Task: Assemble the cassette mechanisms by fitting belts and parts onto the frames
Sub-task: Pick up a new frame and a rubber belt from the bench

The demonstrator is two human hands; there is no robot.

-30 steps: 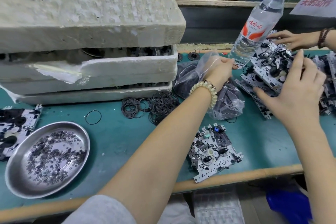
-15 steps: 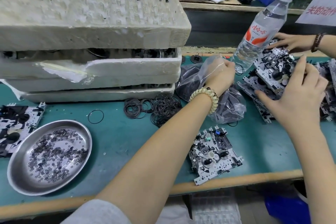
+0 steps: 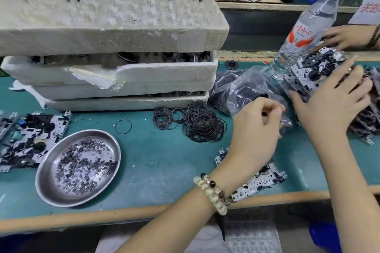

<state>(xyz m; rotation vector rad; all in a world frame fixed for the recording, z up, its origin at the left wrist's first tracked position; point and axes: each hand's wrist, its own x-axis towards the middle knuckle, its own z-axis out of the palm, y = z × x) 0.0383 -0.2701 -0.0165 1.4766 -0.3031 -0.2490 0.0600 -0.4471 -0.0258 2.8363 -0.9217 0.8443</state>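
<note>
My left hand (image 3: 255,127) hovers over the green table with curled fingers, pinching something small and dark, apparently a black belt, beside the clear plastic bag of belts (image 3: 242,90). My right hand (image 3: 329,104) lies spread on a stack of cassette mechanisms (image 3: 312,70) at the right, thumb out to the left and fingers fairly straight. One mechanism frame (image 3: 265,178) lies near the table's front edge, partly hidden under my left wrist. A loose pile of black belts (image 3: 201,121) and a single belt (image 3: 123,126) lie mid-table.
Stacked foam trays (image 3: 113,37) holding parts fill the back left. A steel dish (image 3: 41,181) of small washers sits front left, with another mechanism (image 3: 30,139) beside it. A water bottle (image 3: 304,33) leans behind the stack. Another person's hand (image 3: 345,37) works at the far right.
My left hand has pulled back from the bag near the bottle toward me, fingers now curled in a pinch. My right hand stays on the stack.
</note>
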